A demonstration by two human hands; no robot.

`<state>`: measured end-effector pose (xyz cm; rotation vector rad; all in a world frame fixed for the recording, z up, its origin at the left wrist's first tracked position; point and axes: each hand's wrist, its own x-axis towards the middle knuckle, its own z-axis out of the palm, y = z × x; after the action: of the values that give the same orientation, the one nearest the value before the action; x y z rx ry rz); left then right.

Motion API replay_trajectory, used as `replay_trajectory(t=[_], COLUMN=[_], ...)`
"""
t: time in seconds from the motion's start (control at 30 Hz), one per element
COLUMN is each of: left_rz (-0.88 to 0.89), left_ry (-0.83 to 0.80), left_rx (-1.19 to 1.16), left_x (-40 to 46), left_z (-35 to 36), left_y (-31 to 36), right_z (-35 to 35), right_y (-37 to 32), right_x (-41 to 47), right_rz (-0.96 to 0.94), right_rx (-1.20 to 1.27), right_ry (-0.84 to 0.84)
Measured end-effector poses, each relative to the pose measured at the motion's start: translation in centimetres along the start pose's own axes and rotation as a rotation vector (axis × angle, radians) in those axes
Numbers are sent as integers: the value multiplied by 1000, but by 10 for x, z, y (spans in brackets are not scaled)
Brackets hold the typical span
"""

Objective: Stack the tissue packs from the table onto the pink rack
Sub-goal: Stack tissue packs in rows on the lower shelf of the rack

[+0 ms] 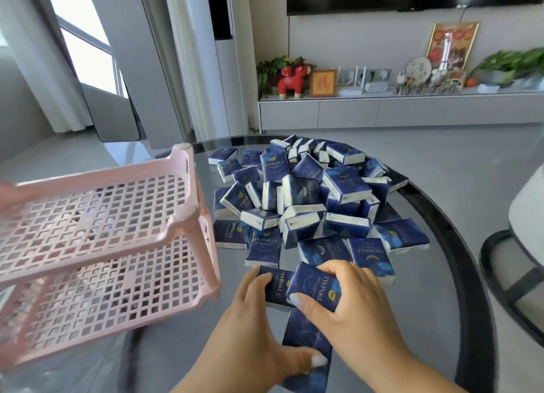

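Both forearms reach in from the bottom edge over the round glass table (pixel 441 236). The right hand (pixel 350 292) lies palm down, fingers curled over the far edge of a blue pack (pixel 315 286) and thumb against its near edge, gripping it. The left hand (pixel 259 328) spreads wide: its straight fingers touch a second pack (pixel 276 286) just left of the first, while its thumb presses on a third pack (pixel 306 351) lying nearer the body. Beyond them the pile (pixel 309 198) of packs lies heaped and loose on the glass. The pink rack (pixel 97 245) stands at the left, its two shelves bare.
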<state>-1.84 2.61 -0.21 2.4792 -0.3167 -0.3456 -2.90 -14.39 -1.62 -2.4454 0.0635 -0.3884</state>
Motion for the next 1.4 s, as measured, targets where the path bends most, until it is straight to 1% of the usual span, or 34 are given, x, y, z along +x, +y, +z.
replay_trajectory(t=[0.13, 0.23, 0.43, 0.53, 0.63, 0.73, 0.77, 0.83, 0.9, 0.97, 1.07, 1.1, 1.17, 1.2, 1.27, 1.33, 1.4], left_rz=[85, 83, 23, -59, -131, -206, -225, -253, -258, -252, -268, -272, -251, -222, -114, 26, 119], left_ry=[42, 48, 50, 37, 52, 99, 104, 105, 127, 157, 232, 261, 313, 325, 318, 278, 212], left_rx=[-33, 7, 49, 86, 179, 196, 173, 52, -115, -220, -330, -420, -607, -651, -674, -693, -709], left_x=[-4, -4, -3, -6, -15, -22, -23, -27, -30, -35, -41, -42, -47, -51, -62, -75, -84], left_z=[-6, -6, -7, -8, -8, -8, -8, -6, -3, 1, 7, 8, 10, 10, 10, 10, 10], left_y=[2, 3, 6, 8, 11, 14, 14, 14, 13, 13, 11, 9, 7, 9, 19, 30, 37], right_z=[-2, -3, -8, -8, -5, -4, -3, 0, -1, -7, -19, -20, -21, -21, -18, -12, -9], right_y=[0, -2, -6, -4, -3, -6, -7, -9, -13, -17, -20, -20, -22, -25, -33, -37, -38], right_x=[-2, -4, -9, -12, -14, -18, -19, -22, -24, -27, -34, -36, -44, -49, -58, -63, -65], right_rz=[23, 41, 73, 81, 50, -13, -34, -98, -105, -16, 162, 218, 270, 260, 174, 53, -15], right_rx=[62, 88, 69, 88, 37, -32, -51, -74, 4, 181, 469, 543, 700, 750, 734, 696, 702], right_ry=[37, 38, 14, 23, 67, 156, 186, 241, 249, 244, 331, 321, 206, 130, 24, 17, 22])
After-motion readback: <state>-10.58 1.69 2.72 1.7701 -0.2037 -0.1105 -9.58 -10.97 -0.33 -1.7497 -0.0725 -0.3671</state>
